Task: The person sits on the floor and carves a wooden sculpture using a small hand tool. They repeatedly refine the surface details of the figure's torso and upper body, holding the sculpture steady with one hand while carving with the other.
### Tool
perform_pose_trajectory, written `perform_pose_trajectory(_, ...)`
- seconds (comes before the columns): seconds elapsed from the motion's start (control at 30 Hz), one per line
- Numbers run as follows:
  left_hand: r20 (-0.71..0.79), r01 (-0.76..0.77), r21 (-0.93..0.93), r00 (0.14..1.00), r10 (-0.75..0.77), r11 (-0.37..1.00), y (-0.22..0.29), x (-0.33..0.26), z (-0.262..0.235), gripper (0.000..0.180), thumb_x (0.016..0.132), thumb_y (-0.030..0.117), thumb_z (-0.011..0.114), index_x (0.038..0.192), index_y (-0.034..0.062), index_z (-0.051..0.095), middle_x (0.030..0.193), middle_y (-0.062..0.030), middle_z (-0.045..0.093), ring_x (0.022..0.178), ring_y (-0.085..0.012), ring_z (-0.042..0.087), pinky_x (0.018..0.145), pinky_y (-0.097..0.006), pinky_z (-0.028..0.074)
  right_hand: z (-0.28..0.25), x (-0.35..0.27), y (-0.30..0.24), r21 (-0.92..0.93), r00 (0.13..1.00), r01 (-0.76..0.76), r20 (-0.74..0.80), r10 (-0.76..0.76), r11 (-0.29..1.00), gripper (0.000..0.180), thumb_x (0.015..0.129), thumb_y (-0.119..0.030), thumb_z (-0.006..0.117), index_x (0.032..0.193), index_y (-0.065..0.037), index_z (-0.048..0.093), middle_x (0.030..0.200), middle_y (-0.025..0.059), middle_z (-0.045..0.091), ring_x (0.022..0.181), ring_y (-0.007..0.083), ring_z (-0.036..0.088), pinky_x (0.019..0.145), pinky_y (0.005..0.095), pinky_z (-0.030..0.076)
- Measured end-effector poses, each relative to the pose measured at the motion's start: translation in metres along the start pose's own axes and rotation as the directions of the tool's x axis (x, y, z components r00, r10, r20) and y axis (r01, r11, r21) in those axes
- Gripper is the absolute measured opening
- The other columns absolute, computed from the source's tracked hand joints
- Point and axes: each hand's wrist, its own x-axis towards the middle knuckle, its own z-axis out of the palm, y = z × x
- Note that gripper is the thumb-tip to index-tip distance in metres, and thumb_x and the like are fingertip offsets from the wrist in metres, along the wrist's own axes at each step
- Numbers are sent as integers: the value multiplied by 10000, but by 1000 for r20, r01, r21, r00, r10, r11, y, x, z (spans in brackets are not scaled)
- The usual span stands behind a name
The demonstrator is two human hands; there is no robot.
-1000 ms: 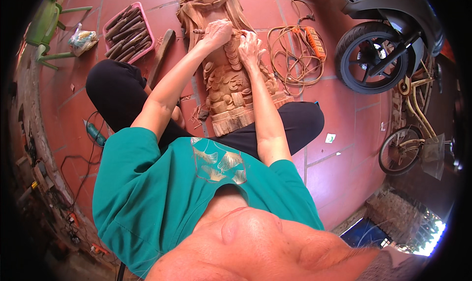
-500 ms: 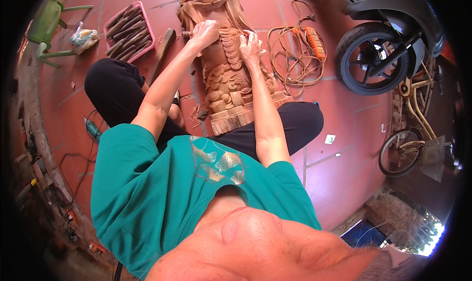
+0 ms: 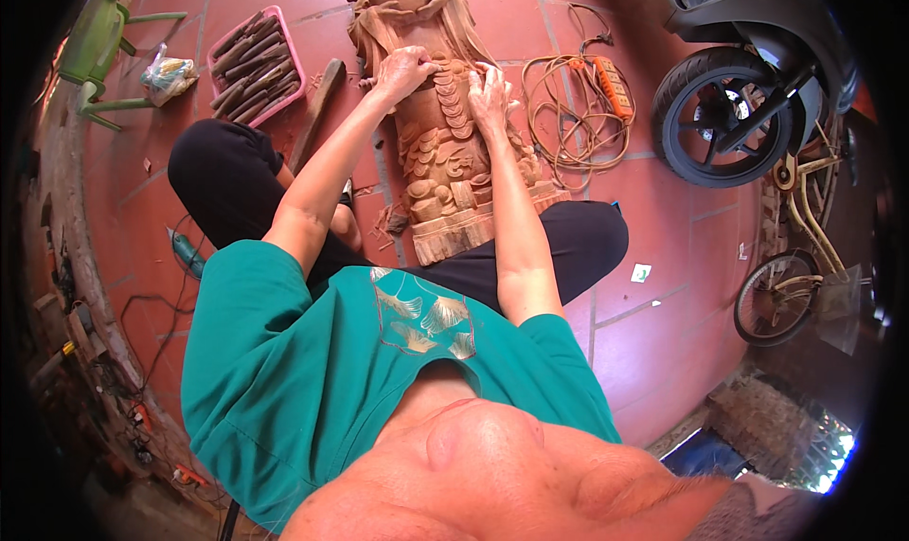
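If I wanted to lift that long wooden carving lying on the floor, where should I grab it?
Probably at the two ends: the wooden carving lies lengthwise away from the person, its flat squared base resting near the lap. Grip under that base from the near side and under the far end, avoiding the delicate relief where the left hand and right hand rest.

We count one carved wooden statue [image 3: 445, 143], one pink tray [image 3: 254, 77] left of it, one coiled cable [image 3: 573, 106] and one scooter [image 3: 757, 77] right of it.
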Motion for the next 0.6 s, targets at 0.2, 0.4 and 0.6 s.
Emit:
perform_pose_trajectory(0.2, -61, -104, 142, 992, 114, 984, -1, -2, 1, 182, 810, 215, 643, 808, 33, 642, 881, -136, 647, 868, -337, 639, 759, -434, 505, 1, -1, 3, -8, 1000, 17, -14, -17, 1000, 318, 916, -370, 551, 1191, -209, 553, 1277, 34, 536, 1247, 306, 436, 1001, 689, 221)
perform_pose_trajectory(0.4, -69, -72, 237, 993, 91, 969, 11, 1, -1, 151, 782, 144, 611, 822, 9, 667, 912, -193, 662, 868, -376, 653, 751, -462, 527, 3, 0, 5, 9, 1000, 17, -23, -17, 1000, 319, 917, -372, 550, 1189, -204, 554, 1280, 22, 534, 1247, 302, 435, 996, 695, 219)
perform_pose_trajectory(0.6, -80, -6, 328, 996, 34, 945, 3, 2, -4, 180, 801, 203, 644, 823, 24, 645, 892, -160, 651, 865, -340, 652, 764, -444, 519, 5, 0, 1, -1, 1000, 13, -15, -13, 1000, 320, 916, -369, 550, 1189, -203, 552, 1278, 18, 534, 1248, 300, 435, 996, 701, 214)
